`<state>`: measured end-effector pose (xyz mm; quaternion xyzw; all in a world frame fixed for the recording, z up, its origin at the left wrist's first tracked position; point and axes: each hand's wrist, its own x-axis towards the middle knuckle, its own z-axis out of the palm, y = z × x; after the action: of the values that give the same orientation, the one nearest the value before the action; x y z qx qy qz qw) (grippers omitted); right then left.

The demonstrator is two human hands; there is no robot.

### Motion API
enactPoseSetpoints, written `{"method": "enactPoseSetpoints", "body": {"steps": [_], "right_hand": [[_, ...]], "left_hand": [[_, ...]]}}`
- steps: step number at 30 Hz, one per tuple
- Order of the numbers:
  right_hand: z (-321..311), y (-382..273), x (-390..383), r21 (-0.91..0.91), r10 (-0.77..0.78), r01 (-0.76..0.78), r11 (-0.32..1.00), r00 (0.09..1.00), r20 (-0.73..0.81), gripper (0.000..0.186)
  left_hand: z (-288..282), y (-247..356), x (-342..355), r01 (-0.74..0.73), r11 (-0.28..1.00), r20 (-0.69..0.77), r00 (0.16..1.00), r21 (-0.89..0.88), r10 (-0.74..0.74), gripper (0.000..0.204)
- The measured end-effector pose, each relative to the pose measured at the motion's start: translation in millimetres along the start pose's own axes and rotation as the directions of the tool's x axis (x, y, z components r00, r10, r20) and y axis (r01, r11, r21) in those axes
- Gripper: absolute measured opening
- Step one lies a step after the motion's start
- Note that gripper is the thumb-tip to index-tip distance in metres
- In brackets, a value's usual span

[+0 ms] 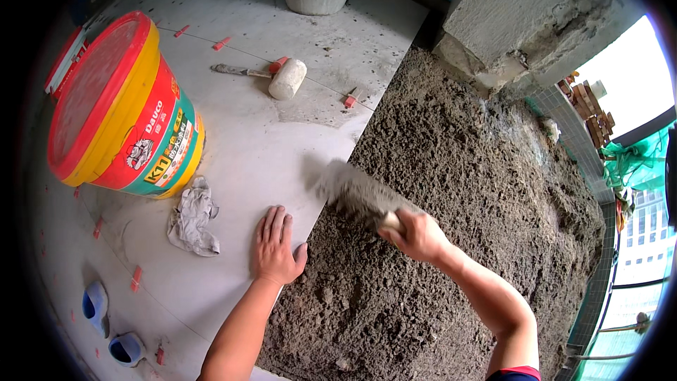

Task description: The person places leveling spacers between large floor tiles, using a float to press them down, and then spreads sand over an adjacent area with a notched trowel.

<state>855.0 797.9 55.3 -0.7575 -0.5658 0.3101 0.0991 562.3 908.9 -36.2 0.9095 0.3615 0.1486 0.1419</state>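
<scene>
Smooth pale-grey floor tiles (282,152) are laid at left; rough grey-brown mortar (367,303) at right is uncovered. Left hand (276,257) rests flat, open, empty on tile; right hand (417,234) closes round a grey, pale-handled trowel (363,192) at their edge

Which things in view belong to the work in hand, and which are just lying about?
Likely part of the job:
Trowel, in the right hand
Mortar
Tiles, under the left hand
Mallet, on the tiles
Red wedges

Probably just lying about:
Slippers
Crumpled rag
Red-and-yellow tub
</scene>
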Motion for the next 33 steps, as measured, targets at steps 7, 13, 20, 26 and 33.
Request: {"method": "enactPoseSetpoints", "body": {"steps": [7,13,20,26,33], "right_hand": [[-20.3,94.3,40.2,-0.060,0.108,-0.126,0.990,0.966,-0.235,0.042],[-74.5,129.9,84.8,-0.163,0.226,-0.367,0.916,0.807,-0.546,0.042],[-94.2,132.5,79.3,-0.045,0.400,-0.540,0.841,0.674,-0.621,0.031],[-68.5,111.5,94.6,-0.065,0.326,-0.394,0.917,0.833,-0.448,0.031],[-28.5,71.0,46.7,-0.281,0.046,-0.089,0.956,0.987,-0.154,0.012]], "left_hand": [[4.1,3.9,4.0,-0.014,1.000,-0.003,1.000,0.010,0.014,0.065],[4.5,5.0,3.8,-0.020,0.999,-0.010,1.000,0.034,0.020,0.065],[5.0,0.8,1.5,-0.005,1.000,-0.009,1.000,0.026,0.005,0.064],[3.4,5.9,2.9,-0.008,1.000,-0.006,1.000,0.027,0.008,0.063],[3.9,-4.9,3.8,-0.013,1.000,-0.051,0.999,-0.007,0.012,0.050]]}}
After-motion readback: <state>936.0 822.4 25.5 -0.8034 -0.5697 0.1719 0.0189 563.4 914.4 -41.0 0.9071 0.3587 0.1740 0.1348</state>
